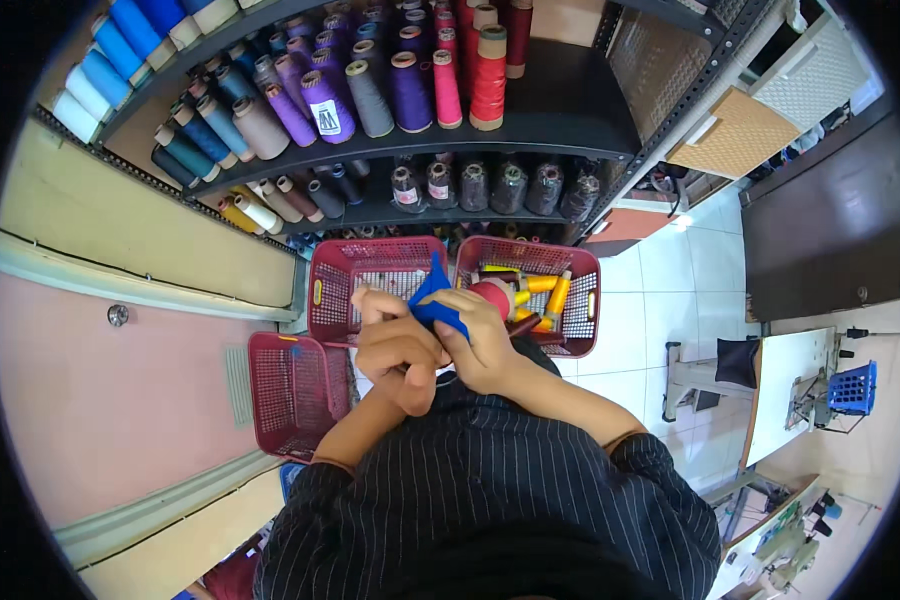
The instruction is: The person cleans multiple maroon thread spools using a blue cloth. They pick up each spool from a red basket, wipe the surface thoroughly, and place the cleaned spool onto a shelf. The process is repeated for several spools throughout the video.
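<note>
A small piece of blue cloth (436,284) is in front of my chest, its pointed end sticking up. My right hand (482,345) is shut on it, with the fingers lying over the cloth and the thumb tucked below. Close against it on the left is my left hand (400,352), its fingers curled inward. Whatever those fingers hold is hidden. Just past my right hand a pinkish-red thread cone (494,295) lies in the right-hand maroon basket (592,335), among yellow and orange thread cones (558,294).
Another maroon basket (320,262) stands beyond my left hand, and a third basket (260,395) nearer on the left. Black metal shelves (570,100) ahead carry rows of thread cones. A pink door (120,400) is at left; a sewing table (785,395) stands at right.
</note>
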`<state>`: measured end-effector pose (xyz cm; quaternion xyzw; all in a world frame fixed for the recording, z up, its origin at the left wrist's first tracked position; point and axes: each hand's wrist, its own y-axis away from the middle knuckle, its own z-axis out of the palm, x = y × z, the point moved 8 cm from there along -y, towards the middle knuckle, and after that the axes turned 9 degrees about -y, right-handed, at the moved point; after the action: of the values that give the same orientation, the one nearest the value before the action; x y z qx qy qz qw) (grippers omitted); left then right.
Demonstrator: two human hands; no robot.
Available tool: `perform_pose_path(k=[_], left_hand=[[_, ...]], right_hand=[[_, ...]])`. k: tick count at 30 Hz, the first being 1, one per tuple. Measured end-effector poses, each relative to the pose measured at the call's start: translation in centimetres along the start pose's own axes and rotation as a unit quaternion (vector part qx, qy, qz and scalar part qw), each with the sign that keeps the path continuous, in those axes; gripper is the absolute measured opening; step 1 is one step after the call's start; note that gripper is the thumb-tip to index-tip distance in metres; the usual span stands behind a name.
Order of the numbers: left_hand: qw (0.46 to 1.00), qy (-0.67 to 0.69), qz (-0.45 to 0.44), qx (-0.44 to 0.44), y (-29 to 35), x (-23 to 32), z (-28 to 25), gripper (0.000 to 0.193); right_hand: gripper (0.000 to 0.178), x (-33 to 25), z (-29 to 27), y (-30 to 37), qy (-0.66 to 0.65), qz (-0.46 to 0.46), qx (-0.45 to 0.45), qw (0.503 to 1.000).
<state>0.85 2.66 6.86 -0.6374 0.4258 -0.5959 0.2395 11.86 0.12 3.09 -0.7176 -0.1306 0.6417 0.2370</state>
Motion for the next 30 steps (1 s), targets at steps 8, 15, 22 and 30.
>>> perform_pose_path(k=[8,15,22,30], left_hand=[[0.998,0.030,0.049,0.021,-0.1,1.5,-1.2,0.042],[0.985,0.068,-0.070,0.140,-1.1,-1.2,-1.4,0.012],[0.970,0.082,-0.182,0.138,-0.6,-3.7,-1.1,0.016],[0.996,0.051,-0.046,-0.053,-1.6,-0.5,2.3,0.023]], right_hand=[[0.042,14.0,-2.8,5.3,-0.143,0.298,0.001,0.944],[0.037,13.2,-5.5,7.4,-0.305,0.370,0.206,0.853],[0.025,4.9,-7.3,1.9,0.088,0.084,0.154,0.981],[0.027,1.0,-2.8,1.1,0.052,-0.019,0.015,0.998]])
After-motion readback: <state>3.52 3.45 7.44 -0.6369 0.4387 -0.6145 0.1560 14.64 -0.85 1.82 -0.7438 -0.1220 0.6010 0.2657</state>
